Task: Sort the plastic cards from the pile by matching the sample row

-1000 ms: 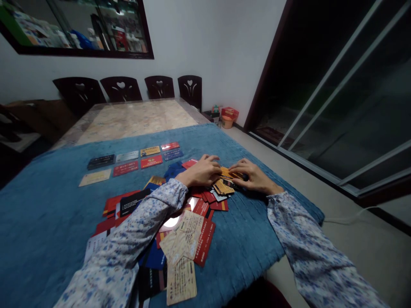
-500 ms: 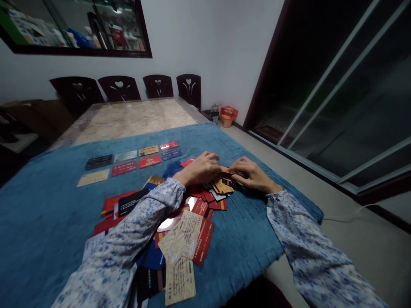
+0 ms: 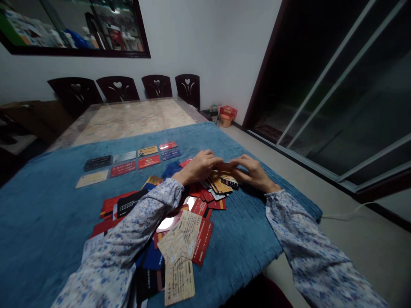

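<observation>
Between both hands, above the right end of a loose card pile, is a small stack of cards (image 3: 225, 166), seen nearly edge-on. My left hand (image 3: 201, 166) is closed on its left end, and my right hand (image 3: 252, 172) is closed on its right end. Yellow cards (image 3: 219, 185) and a black card (image 3: 230, 183) lie just beneath. Nearer me, the pile spreads out with red cards (image 3: 203, 241), beige patterned cards (image 3: 180, 280) and blue cards (image 3: 153, 256). My left forearm hides part of it.
Beyond my left arm, cards lie in separate spots on the blue cloth: a black one (image 3: 98, 162), a cream one (image 3: 92, 179), a red one (image 3: 149, 161) and several others. Bare tabletop (image 3: 135, 117) shows farther back, with dark chairs (image 3: 157, 87) behind it.
The cards between my hands have been lifted and tilted up, uncovering more of the yellow and black cards below. The fingers of both hands have closed in around the stack's ends.
</observation>
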`<state>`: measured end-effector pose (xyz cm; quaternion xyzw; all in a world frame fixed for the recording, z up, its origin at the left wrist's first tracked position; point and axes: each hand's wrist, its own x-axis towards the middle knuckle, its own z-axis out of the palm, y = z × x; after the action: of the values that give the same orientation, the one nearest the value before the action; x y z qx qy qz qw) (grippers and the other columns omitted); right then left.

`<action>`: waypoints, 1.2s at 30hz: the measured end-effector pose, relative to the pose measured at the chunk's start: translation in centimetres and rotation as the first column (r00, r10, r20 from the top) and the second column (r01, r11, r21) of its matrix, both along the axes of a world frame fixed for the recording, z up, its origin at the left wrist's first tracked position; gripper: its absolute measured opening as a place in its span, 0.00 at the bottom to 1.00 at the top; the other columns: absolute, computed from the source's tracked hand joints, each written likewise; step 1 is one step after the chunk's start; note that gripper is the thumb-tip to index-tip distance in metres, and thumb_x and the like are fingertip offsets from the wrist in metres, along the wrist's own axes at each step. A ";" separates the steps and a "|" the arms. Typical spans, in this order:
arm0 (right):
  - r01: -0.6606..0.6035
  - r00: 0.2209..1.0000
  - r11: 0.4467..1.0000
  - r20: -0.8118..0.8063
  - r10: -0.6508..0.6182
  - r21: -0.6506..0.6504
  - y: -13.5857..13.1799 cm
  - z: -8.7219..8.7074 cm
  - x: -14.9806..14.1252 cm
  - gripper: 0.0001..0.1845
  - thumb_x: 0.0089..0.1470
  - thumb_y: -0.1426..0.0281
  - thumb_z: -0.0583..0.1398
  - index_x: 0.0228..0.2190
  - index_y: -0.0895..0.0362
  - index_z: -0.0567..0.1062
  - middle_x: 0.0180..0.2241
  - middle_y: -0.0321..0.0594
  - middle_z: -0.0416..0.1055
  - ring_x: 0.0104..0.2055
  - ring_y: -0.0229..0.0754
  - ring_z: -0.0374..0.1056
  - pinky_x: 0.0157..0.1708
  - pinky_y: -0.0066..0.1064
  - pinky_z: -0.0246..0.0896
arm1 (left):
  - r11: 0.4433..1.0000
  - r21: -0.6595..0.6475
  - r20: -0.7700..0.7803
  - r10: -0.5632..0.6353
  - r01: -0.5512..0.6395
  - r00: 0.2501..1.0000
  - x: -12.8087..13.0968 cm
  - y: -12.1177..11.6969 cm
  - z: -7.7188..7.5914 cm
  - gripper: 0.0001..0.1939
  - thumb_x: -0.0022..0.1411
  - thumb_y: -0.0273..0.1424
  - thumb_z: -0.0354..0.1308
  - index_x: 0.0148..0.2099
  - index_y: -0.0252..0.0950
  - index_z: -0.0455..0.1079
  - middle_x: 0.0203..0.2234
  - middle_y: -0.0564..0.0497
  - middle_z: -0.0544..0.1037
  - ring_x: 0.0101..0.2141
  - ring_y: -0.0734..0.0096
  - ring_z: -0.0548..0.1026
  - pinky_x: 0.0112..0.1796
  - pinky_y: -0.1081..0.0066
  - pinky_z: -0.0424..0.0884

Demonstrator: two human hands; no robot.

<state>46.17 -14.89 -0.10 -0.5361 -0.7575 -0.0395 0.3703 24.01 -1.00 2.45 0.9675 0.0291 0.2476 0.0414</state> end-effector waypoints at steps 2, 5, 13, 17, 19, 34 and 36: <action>0.011 1.000 1.000 -0.007 -0.011 -0.009 0.0 0.0 0.0 0.14 0.64 0.65 0.59 0.49 0.51 0.79 0.40 0.46 0.78 0.42 0.49 0.73 0.43 0.43 0.72 | 1.000 -0.001 0.003 0.006 -0.006 1.000 0.0 0.0 0.0 0.16 0.69 0.24 0.53 0.55 0.34 0.74 0.40 0.41 0.80 0.43 0.61 0.72 0.45 0.62 0.71; 0.017 1.000 1.000 -0.016 -0.017 -0.017 0.0 -0.1 0.1 0.15 0.64 0.65 0.59 0.51 0.52 0.77 0.42 0.46 0.78 0.43 0.49 0.74 0.44 0.42 0.73 | 1.000 0.000 0.012 0.003 -0.003 1.000 0.0 0.0 0.0 0.15 0.68 0.26 0.55 0.55 0.34 0.74 0.40 0.42 0.80 0.42 0.61 0.73 0.45 0.62 0.71; 0.029 1.000 0.999 -0.010 -0.029 -0.027 0.1 -0.3 0.0 0.15 0.65 0.65 0.58 0.52 0.51 0.76 0.40 0.45 0.76 0.40 0.48 0.74 0.41 0.40 0.72 | 1.000 0.007 -0.028 0.025 -0.024 0.999 -0.2 -0.1 -0.1 0.19 0.66 0.22 0.52 0.57 0.35 0.72 0.41 0.43 0.80 0.42 0.61 0.72 0.45 0.62 0.69; 0.055 0.998 0.998 -0.006 -0.056 -0.027 0.1 -0.5 0.0 0.15 0.64 0.65 0.59 0.52 0.50 0.76 0.39 0.44 0.76 0.39 0.48 0.74 0.40 0.40 0.72 | 0.998 -0.004 -0.080 0.056 -0.056 0.995 -0.3 -0.2 -0.1 0.22 0.66 0.22 0.52 0.61 0.37 0.69 0.42 0.43 0.79 0.43 0.60 0.72 0.46 0.62 0.68; 0.062 0.998 0.998 -0.004 -0.062 -0.034 0.1 -0.5 -0.1 0.15 0.65 0.64 0.58 0.52 0.50 0.75 0.39 0.44 0.76 0.40 0.48 0.74 0.41 0.40 0.72 | 0.997 -0.007 -0.111 0.075 -0.077 0.991 -0.4 -0.4 -0.1 0.23 0.66 0.23 0.54 0.62 0.37 0.67 0.43 0.43 0.79 0.43 0.59 0.72 0.46 0.61 0.68; 0.049 0.997 0.998 0.065 -0.052 0.035 0.6 -1.3 -0.8 0.22 0.60 0.68 0.59 0.56 0.51 0.69 0.46 0.47 0.78 0.46 0.52 0.74 0.45 0.45 0.70 | 0.978 -0.145 -0.076 0.142 -0.151 0.987 -0.2 0.0 -1.0 0.23 0.63 0.23 0.57 0.60 0.39 0.67 0.41 0.46 0.81 0.42 0.60 0.78 0.44 0.64 0.70; 0.064 0.994 0.997 0.089 -0.067 0.042 0.6 -1.2 -0.9 0.23 0.60 0.68 0.60 0.56 0.52 0.69 0.46 0.48 0.77 0.46 0.53 0.74 0.45 0.46 0.69 | 0.975 -0.168 -0.053 0.135 -0.142 0.989 -0.3 0.0 -1.0 0.23 0.62 0.21 0.57 0.59 0.39 0.67 0.42 0.46 0.81 0.42 0.60 0.78 0.44 0.64 0.71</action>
<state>45.28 -14.25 -1.31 -0.5510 -0.7546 -0.0908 0.3446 23.76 -0.96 1.43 0.9609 0.1185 0.2265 0.1067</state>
